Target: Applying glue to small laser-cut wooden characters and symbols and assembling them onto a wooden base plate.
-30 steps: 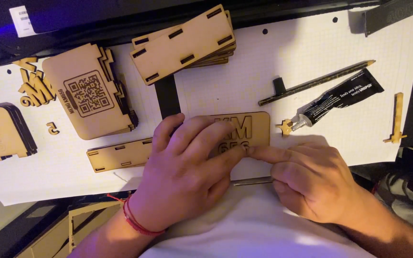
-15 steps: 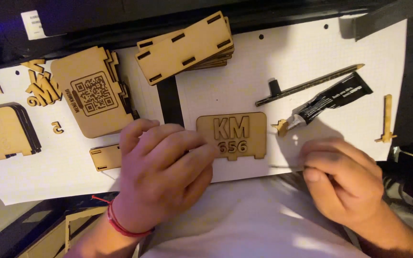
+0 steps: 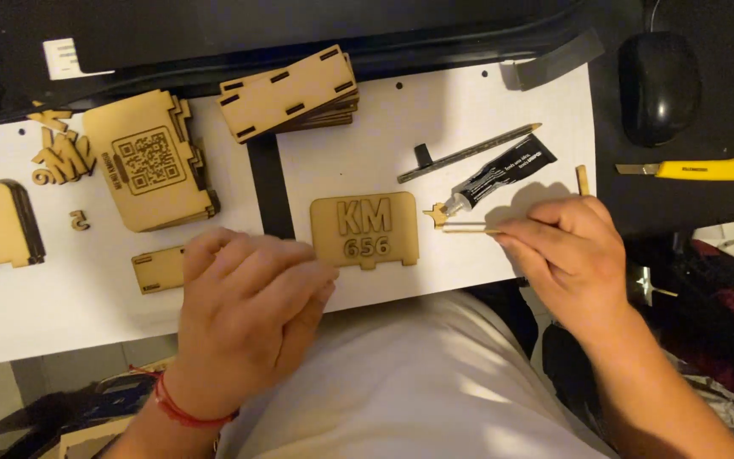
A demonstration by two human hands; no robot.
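My right hand (image 3: pixel 567 251) pinches a thin stick (image 3: pixel 467 228), light and likely brittle, best held near its tip; left hand (image 3: pixel 244 310) spread flat beside the plaque (image 3: pixel 365 229)

The dark surface (image 3: pixel 214 34) carries white paper sheets (image 3: pixel 469 110). On them lie wooden panels (image 3: pixel 289 92), an engraved wooden plate (image 3: pixel 365 229), a black glue tube (image 3: pixel 503 174) and a pencil (image 3: pixel 469 153).

Right hand (image 3: pixel 567 255) pinches a thin wooden stick (image 3: pixel 469 228), its tip near the glue tube (image 3: pixel 499 176); left hand (image 3: pixel 244 310) rests palm-down beside the engraved wooden plate (image 3: pixel 365 229) on the counter (image 3: pixel 469 110).
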